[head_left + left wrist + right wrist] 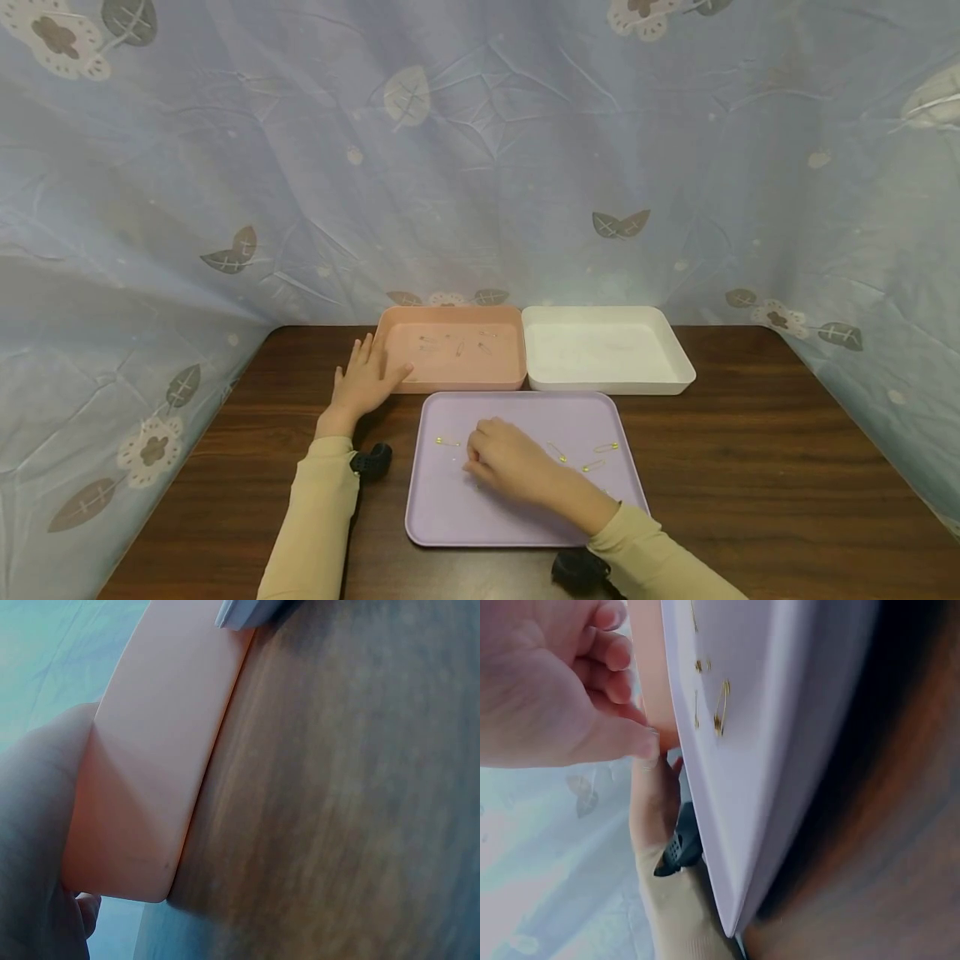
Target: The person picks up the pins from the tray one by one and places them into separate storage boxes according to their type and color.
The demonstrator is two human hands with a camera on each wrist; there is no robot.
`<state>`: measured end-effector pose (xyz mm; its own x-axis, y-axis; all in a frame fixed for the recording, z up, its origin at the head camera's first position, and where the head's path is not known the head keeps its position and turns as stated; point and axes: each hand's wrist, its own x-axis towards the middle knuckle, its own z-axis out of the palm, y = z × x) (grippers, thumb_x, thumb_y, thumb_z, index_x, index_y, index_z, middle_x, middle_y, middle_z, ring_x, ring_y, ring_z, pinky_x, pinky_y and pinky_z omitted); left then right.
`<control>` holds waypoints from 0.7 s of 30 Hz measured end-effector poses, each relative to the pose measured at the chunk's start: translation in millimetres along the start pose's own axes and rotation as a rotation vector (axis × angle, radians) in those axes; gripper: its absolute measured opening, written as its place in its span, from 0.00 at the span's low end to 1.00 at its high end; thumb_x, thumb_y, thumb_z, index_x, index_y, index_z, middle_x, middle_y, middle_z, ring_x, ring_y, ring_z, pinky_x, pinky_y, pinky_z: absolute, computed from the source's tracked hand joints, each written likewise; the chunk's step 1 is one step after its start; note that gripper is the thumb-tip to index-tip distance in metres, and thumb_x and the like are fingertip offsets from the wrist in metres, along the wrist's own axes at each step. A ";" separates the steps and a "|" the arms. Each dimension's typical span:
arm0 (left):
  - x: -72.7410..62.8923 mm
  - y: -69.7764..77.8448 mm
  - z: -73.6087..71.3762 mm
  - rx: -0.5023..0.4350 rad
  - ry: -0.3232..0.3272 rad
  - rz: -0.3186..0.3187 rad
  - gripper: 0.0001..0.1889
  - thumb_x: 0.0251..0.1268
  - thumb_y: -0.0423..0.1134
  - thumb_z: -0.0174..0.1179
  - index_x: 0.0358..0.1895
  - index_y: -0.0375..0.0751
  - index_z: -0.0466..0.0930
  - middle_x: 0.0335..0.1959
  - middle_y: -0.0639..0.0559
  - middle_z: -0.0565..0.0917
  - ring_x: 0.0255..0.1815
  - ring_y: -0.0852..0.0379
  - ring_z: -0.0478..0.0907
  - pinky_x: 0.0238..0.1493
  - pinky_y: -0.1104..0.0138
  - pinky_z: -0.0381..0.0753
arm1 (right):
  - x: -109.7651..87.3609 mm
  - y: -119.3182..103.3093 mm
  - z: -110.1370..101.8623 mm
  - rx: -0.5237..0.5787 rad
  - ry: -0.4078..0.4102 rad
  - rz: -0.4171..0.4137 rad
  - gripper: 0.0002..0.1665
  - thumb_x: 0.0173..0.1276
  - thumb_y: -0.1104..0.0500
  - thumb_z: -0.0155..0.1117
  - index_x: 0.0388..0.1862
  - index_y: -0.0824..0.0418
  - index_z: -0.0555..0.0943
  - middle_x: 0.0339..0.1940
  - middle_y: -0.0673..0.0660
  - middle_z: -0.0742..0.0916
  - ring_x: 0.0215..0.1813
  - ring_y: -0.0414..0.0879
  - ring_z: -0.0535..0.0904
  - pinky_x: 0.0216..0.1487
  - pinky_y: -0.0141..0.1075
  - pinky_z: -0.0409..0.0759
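Note:
My left hand rests at the left front corner of the pink tray, fingers spread along its left side and thumb over the front rim. In the left wrist view that hand lies against the pink wall. Over the lilac tray, my right hand has its fingers curled, thumb tip against the index finger. A thin pale safety pin glints at that pinch, mostly hidden. Gold safety pins lie on the lilac tray, including one at the left and one at the right.
Several silvery safety pins are spread inside the pink tray. A white tray stands directly right of it. Both sit behind the lilac tray on the dark wooden table. Patterned cloth hangs behind and at both sides.

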<state>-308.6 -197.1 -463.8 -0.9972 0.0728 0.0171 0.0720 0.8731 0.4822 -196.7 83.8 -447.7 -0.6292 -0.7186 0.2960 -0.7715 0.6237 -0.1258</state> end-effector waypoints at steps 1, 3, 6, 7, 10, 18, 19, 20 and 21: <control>0.0 -0.5 -0.3 0.000 0.000 0.000 0.51 0.65 0.72 0.43 0.79 0.45 0.35 0.81 0.41 0.38 0.81 0.39 0.33 0.69 0.28 0.38 | 0.9 1.8 -0.6 -0.009 0.033 -0.006 0.12 0.64 0.52 0.68 0.26 0.54 0.76 0.26 0.46 0.76 0.32 0.40 0.70 0.37 0.32 0.72; 0.2 -1.6 -0.8 0.005 0.003 0.000 0.51 0.65 0.73 0.43 0.79 0.45 0.35 0.81 0.41 0.37 0.81 0.39 0.33 0.69 0.28 0.38 | 2.8 5.8 -1.8 -0.030 0.088 -0.012 0.12 0.64 0.53 0.68 0.27 0.55 0.76 0.26 0.47 0.76 0.32 0.41 0.71 0.38 0.33 0.73; 0.7 -2.9 -1.5 0.004 0.009 0.002 0.51 0.65 0.73 0.43 0.79 0.45 0.35 0.81 0.41 0.37 0.81 0.39 0.33 0.69 0.28 0.38 | 5.8 11.6 -4.1 -0.039 0.142 0.001 0.12 0.64 0.55 0.68 0.28 0.56 0.75 0.27 0.48 0.76 0.33 0.43 0.73 0.40 0.35 0.75; 0.9 -3.1 -1.7 0.002 0.012 0.003 0.51 0.65 0.73 0.43 0.79 0.46 0.35 0.81 0.41 0.38 0.81 0.39 0.33 0.69 0.28 0.38 | 6.6 13.5 -5.2 -0.038 0.149 0.012 0.11 0.64 0.55 0.68 0.29 0.56 0.75 0.27 0.48 0.77 0.33 0.43 0.75 0.40 0.36 0.76; 1.4 -3.3 -1.9 -0.009 0.021 0.009 0.51 0.65 0.73 0.44 0.79 0.47 0.34 0.81 0.40 0.39 0.81 0.38 0.34 0.69 0.28 0.38 | 8.4 19.8 -8.4 -0.024 0.156 0.052 0.11 0.65 0.56 0.67 0.29 0.57 0.74 0.27 0.49 0.78 0.32 0.44 0.77 0.39 0.36 0.77; 2.8 -3.2 1.0 -0.015 0.020 0.020 0.50 0.65 0.72 0.44 0.79 0.50 0.33 0.80 0.38 0.40 0.81 0.36 0.34 0.68 0.27 0.37 | 14.2 38.1 -14.0 -0.029 0.139 0.150 0.10 0.66 0.55 0.66 0.30 0.57 0.75 0.31 0.50 0.79 0.36 0.43 0.76 0.40 0.38 0.78; 2.5 -3.0 1.2 -0.015 0.018 0.019 0.50 0.65 0.72 0.44 0.79 0.50 0.33 0.80 0.38 0.40 0.81 0.36 0.34 0.68 0.27 0.37 | 15.5 40.6 -14.3 -0.031 0.140 0.151 0.10 0.66 0.55 0.66 0.30 0.57 0.76 0.31 0.50 0.79 0.36 0.43 0.76 0.40 0.37 0.78; 2.2 -2.8 1.4 -0.018 0.016 0.017 0.50 0.65 0.72 0.44 0.79 0.50 0.33 0.80 0.38 0.40 0.81 0.36 0.34 0.68 0.27 0.37 | 17.0 43.4 -14.3 -0.033 0.141 0.149 0.10 0.67 0.55 0.66 0.31 0.57 0.76 0.30 0.50 0.79 0.35 0.43 0.76 0.39 0.37 0.77; 1.9 -2.8 1.5 -0.019 0.015 0.015 0.50 0.65 0.72 0.44 0.79 0.51 0.33 0.80 0.38 0.40 0.81 0.37 0.34 0.68 0.27 0.37 | 18.8 46.1 -14.4 -0.043 0.147 0.141 0.09 0.67 0.56 0.66 0.31 0.58 0.76 0.30 0.50 0.79 0.34 0.43 0.75 0.38 0.37 0.77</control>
<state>-310.6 -198.7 -466.5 -0.9962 0.0783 0.0373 0.0864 0.8627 0.4982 -242.7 103.5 -434.4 -0.7075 -0.5730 0.4137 -0.6704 0.7294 -0.1363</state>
